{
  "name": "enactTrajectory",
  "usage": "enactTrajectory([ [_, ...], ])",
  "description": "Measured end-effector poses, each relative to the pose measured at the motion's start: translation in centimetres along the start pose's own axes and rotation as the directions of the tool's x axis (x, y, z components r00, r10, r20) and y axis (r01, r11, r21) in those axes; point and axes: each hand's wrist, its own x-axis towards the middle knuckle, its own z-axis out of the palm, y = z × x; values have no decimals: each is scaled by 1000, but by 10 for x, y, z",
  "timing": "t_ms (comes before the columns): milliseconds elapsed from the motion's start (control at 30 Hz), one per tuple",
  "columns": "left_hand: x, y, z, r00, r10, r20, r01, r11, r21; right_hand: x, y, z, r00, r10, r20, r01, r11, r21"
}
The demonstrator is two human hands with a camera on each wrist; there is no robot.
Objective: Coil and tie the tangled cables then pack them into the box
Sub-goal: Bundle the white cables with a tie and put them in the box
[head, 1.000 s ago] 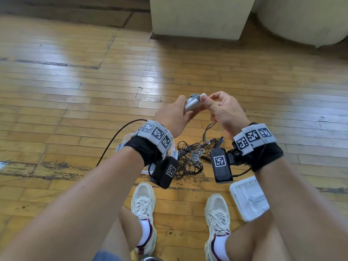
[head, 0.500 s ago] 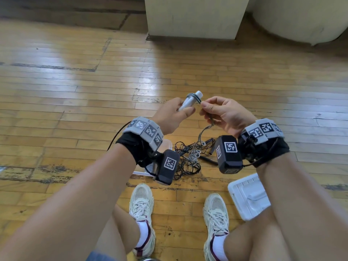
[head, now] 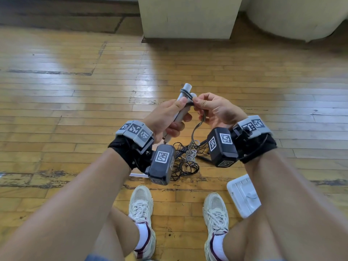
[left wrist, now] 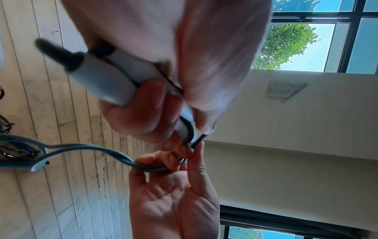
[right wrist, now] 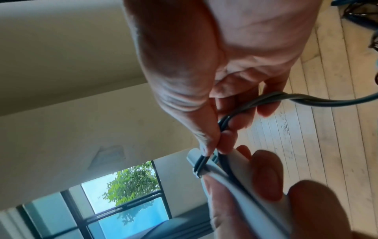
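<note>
My left hand (head: 167, 117) grips two pale grey handles (head: 182, 108) side by side, their tops pointing up and away. A dark grey cable (head: 195, 129) is looped round the handle tops. It hangs down to a tangle of black and grey cables (head: 186, 161) on the floor. My right hand (head: 195, 101) pinches the cable right beside the handle tops. In the left wrist view, the handles (left wrist: 106, 77) sit in my left palm and the cable (left wrist: 81, 148) runs into my right hand (left wrist: 174, 202). In the right wrist view, thumb and forefinger pinch the cable (right wrist: 306, 100) at the handle tip (right wrist: 204, 163).
I sit over a wooden floor with my shoes (head: 141, 204) below the hands. A white plastic box part (head: 243, 194) lies by my right knee. A clear edge (head: 135, 174) shows under my left wrist. A pale pillar base (head: 188, 17) stands at the back.
The handles have tilted more upright in my left hand. The cable now lies looped round their tops, and my right hand has closed in to pinch it there.
</note>
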Motion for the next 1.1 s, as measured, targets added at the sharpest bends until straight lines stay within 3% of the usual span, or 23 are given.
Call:
enactTrajectory([
  [100, -2, 2, -1, 998, -25, 50, 27, 999, -40, 0, 1, -2, 1000, 12, 19, -11, 997, -77],
  [233, -5, 3, -5, 987, -63, 149, 71, 996, -50, -4, 0, -6, 978, 21, 210, -3, 996, -85],
  [367, -4, 6, -7, 972, -106, 208, 128, 987, -93, -6, 3, -3, 983, -78, 166, 88, 995, -53],
  [433, -1, 7, -5, 987, -95, 126, 101, 994, -43, -5, 4, -2, 988, -81, 135, 90, 994, -61],
  [500, 1, 5, -1, 1000, -21, -21, 25, 983, 181, -4, 4, -1, 994, -71, 89, 76, 996, -53],
  [567, 4, 1, 2, 989, 105, -101, -52, 900, 433, -4, 6, 1, 998, -61, 28, 63, 997, -46],
  [667, 6, -8, 1, 955, 277, -107, -112, 670, 734, -3, 10, 9, 997, -51, -50, 49, 998, -49],
  [767, 8, -15, 0, 872, 482, -86, -70, 296, 953, 0, 13, 17, 993, -39, -114, 35, 999, -35],
  [833, 9, -19, 1, 813, 579, -64, 38, 57, 998, 3, 15, 21, 987, -23, -162, 23, 1000, -3],
  [867, 10, -20, 2, 794, 606, -52, 83, -23, 996, 4, 16, 22, 983, -17, -184, 20, 1000, 12],
  [933, 14, -25, 3, 783, 621, -39, 112, -79, 991, 5, 17, 24, 978, -12, -208, 18, 999, 27],
  [1033, 16, -26, 3, 812, 581, -49, 70, -14, 997, 6, 14, 21, 984, -6, -178, 8, 1000, 8],
  [1100, 16, -24, 0, 833, 552, -40, 49, -1, 999, 4, 12, 17, 990, -12, -141, -1, 996, -94],
])
